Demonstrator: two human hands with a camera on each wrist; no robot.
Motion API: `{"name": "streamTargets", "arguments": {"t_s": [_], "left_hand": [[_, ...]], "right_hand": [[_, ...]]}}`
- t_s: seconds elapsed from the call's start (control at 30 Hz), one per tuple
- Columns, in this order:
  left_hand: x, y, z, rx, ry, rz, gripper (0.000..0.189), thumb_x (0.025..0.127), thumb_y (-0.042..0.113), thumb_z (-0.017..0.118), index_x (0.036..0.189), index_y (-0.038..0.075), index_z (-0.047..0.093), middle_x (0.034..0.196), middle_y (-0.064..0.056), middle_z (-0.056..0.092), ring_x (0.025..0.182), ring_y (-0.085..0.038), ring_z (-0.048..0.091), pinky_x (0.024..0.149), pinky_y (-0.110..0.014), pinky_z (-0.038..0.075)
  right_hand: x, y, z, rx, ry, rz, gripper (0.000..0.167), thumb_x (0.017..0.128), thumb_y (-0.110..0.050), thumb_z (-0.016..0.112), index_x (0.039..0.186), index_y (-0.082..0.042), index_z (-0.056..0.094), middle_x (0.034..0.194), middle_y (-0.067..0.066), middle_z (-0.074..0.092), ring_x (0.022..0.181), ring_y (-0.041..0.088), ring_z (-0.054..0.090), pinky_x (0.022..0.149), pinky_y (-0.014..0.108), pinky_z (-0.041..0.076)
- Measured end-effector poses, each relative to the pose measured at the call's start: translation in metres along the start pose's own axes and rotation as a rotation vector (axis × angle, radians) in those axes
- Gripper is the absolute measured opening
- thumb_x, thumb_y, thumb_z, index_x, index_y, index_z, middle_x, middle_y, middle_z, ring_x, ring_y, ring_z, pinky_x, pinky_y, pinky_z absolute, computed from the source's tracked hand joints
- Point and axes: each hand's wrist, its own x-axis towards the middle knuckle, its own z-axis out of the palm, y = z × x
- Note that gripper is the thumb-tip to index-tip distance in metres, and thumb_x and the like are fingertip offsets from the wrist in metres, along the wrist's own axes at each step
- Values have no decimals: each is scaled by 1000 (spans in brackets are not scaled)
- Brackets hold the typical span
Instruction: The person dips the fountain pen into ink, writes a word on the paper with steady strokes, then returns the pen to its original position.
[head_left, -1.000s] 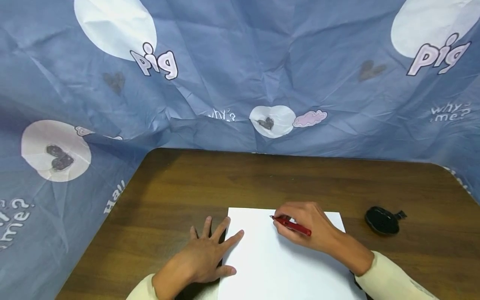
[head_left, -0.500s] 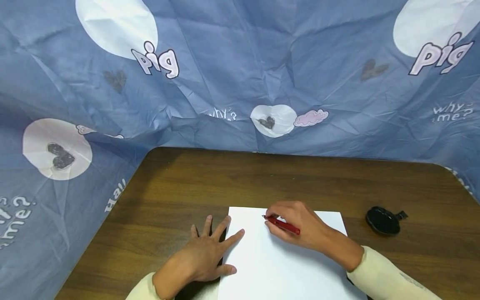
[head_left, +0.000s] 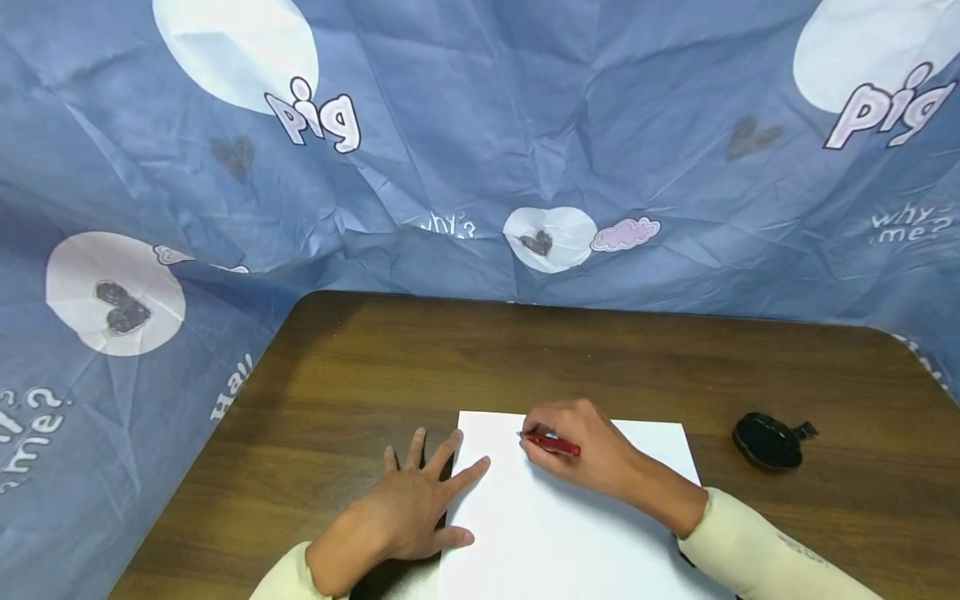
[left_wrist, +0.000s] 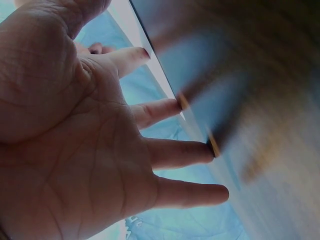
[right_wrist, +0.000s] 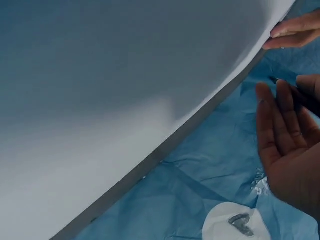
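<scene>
In the head view a white sheet of paper [head_left: 555,542] lies on the table, and its surface looks plain. My right hand [head_left: 600,454] pinches a red pen [head_left: 558,445] over the upper part of the sheet. The pen's tip points left; whether it touches the paper I cannot tell. In the right wrist view the pen [right_wrist: 306,101] shows as a dark shaft between thumb and fingers. My left hand [head_left: 408,512] rests with spread fingers across the sheet's left edge, thumb and forefinger on the paper. The left wrist view shows that palm [left_wrist: 90,145] with its fingers straight.
On the brown wooden table [head_left: 360,367], right of the sheet, sits a small black dish [head_left: 767,442] with a short handle. A blue printed cloth [head_left: 450,150] hangs behind the table and along its left side. Something pale shows under the left wrist.
My right hand has slid left across the upper part of the paper with the pen. The left hand stays in place. The view has shifted very slightly.
</scene>
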Motion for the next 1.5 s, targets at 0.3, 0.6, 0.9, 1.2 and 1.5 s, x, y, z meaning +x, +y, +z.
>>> {"name": "streamTargets", "arguments": {"t_s": [0.3,0.6,0.9,1.2,1.5], "left_hand": [[-2,1,0,3,33,19,84,87,69,58,158,40,24,165,-13,15,141,-59,16,98,-79,26],[-1,1,1,26,38,25,83,87,69,58,158,39,26,164,-15,16,139,-61,18,98,-80,25],[2,2,-1,34,4,0,83,87,70,57,157,42,25,165,-14,16,140,-60,18,98,-81,21],[5,2,-2,22,-28,-38,83,86,72,57,157,44,25,165,-12,15,141,-59,18,97,-82,19],[5,2,-1,21,-18,-23,83,86,70,57,157,43,25,165,-13,15,141,-59,18,97,-82,20]], "right_hand": [[4,-4,4,171,-16,221,4,87,-8,76,86,-7,73,85,-1,74,74,7,69,64,23,56],[6,-4,4,195,-50,300,5,87,-11,77,88,-7,74,88,-1,74,78,8,69,68,25,57],[6,-1,5,208,-83,314,5,87,-12,77,91,-9,75,88,-3,74,80,7,69,70,24,56],[7,1,10,198,-100,281,8,88,-14,76,89,-6,75,85,-2,74,74,4,67,67,23,56],[8,5,13,171,-79,256,4,86,-9,77,84,-8,74,81,-3,73,70,2,65,63,22,55]]}}
